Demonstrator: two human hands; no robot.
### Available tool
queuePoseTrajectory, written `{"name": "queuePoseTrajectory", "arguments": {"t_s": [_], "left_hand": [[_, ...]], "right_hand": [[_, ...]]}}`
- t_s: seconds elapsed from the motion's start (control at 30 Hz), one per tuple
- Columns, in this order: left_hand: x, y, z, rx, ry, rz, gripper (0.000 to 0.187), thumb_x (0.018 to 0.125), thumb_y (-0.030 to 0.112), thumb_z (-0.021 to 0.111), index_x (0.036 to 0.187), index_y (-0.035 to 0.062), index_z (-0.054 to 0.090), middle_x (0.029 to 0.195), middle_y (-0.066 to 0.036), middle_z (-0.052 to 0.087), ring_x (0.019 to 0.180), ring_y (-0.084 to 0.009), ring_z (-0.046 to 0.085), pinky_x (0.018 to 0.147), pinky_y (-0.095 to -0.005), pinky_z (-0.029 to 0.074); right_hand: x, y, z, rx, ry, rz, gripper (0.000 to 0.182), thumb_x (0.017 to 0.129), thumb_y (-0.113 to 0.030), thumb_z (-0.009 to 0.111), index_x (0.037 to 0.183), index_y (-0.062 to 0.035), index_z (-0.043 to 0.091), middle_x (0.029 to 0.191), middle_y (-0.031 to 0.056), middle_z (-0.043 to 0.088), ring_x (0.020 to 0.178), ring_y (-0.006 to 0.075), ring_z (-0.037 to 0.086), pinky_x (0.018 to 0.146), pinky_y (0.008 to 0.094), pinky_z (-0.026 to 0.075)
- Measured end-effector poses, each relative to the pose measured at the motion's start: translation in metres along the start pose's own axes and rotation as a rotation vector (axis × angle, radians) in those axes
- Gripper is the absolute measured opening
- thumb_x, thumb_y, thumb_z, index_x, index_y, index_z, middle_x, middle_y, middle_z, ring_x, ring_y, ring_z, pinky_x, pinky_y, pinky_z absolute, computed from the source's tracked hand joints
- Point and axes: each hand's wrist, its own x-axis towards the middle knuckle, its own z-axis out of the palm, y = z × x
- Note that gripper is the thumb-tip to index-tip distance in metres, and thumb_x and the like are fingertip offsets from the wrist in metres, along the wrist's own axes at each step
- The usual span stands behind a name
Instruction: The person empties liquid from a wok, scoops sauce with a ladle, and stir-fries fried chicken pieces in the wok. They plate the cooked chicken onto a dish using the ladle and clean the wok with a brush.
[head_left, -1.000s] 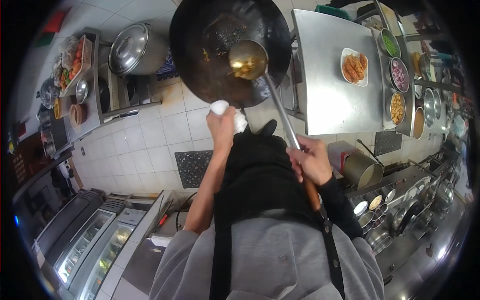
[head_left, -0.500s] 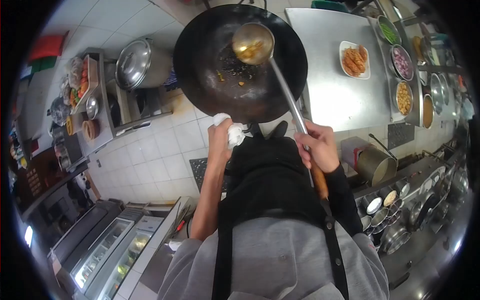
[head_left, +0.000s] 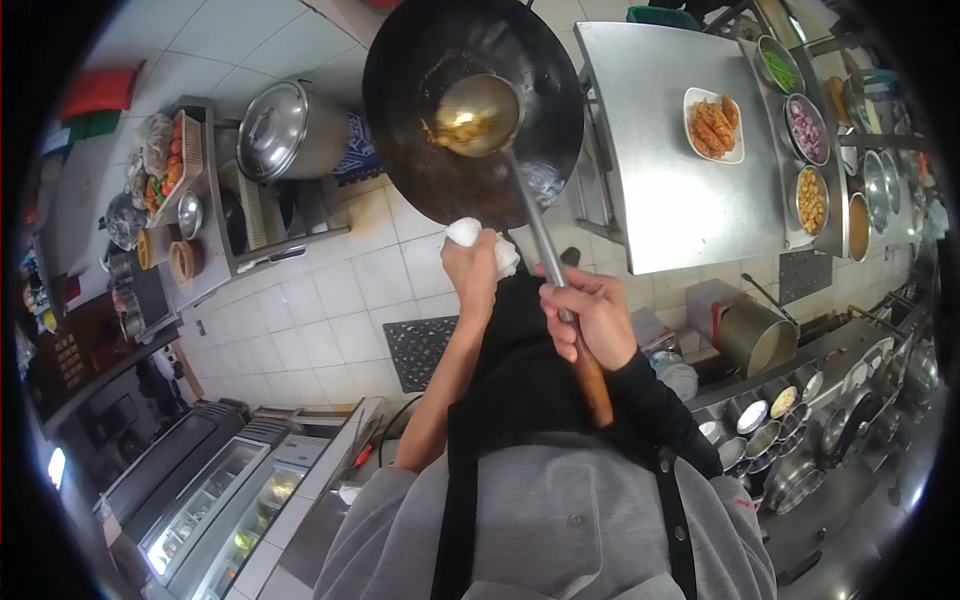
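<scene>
A large black wok (head_left: 545, 90) is tilted in front of me. My left hand (head_left: 472, 272) is closed round a bunched white cloth (head_left: 505, 256) at the wok's near rim; the wok's handle is hidden under it. In my right hand (head_left: 592, 312) is a long steel ladle (head_left: 530, 205) with a wooden grip end (head_left: 594, 390). The ladle's bowl lies inside the wok, with yellowish-brown food bits (head_left: 465, 132) in and beside it.
On the right, a steel table (head_left: 660, 180) carries a white dish of reddish-brown fried pieces (head_left: 714, 128). Bowls of green vegetables (head_left: 778, 68), chopped onion (head_left: 805, 128) and golden cubes (head_left: 811, 200) line its far side. A lidded steel pot (head_left: 275, 130) stands left.
The wok has tilted more steeply and shifted slightly. Both hands have moved: the left to the right, the right to the left. The ladle's bowl has come lower in the wok, beside the food bits.
</scene>
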Motion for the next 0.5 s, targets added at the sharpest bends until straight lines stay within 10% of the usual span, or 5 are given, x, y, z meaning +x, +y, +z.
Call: {"name": "queuePoseTrajectory", "arguments": {"t_s": [0.23,0.4,0.5], "left_hand": [[0.025,0.021,-0.035,-0.104,-0.098,-0.218,0.012,0.081,0.009,0.06,0.08,-0.0028,0.064,0.074,-0.008,0.063,0.062,-0.0174,0.06,0.055,-0.0342,0.046],[0.022,0.023,-0.056,-0.173,-0.209,-0.316,0.014,0.086,0.012,0.058,0.083,-0.0011,0.062,0.074,-0.012,0.065,0.055,-0.0198,0.061,0.046,-0.0355,0.05],[0.01,0.025,-0.051,-0.211,-0.224,-0.292,0.013,0.085,0.011,0.057,0.08,0.0,0.061,0.073,-0.01,0.063,0.055,-0.0177,0.06,0.046,-0.0335,0.047]], "right_hand": [[0.012,0.021,-0.028,0.739,-0.533,0.418,0.044,0.101,-0.009,0.048,0.142,0.006,0.044,0.081,0.0037,0.046,0.045,0.0023,0.038,0.031,0.019,0.032],[0.007,0.009,-0.047,0.619,-0.489,0.288,0.042,0.099,-0.007,0.049,0.137,0.0089,0.049,0.079,0.0055,0.049,0.045,0.0041,0.04,0.031,0.02,0.033],[-0.006,-0.022,-0.036,0.003,-0.08,-0.069,0.026,0.094,-0.004,0.057,0.115,0.0094,0.063,0.068,0.0079,0.056,0.04,0.0089,0.044,0.033,0.0257,0.034]]}}
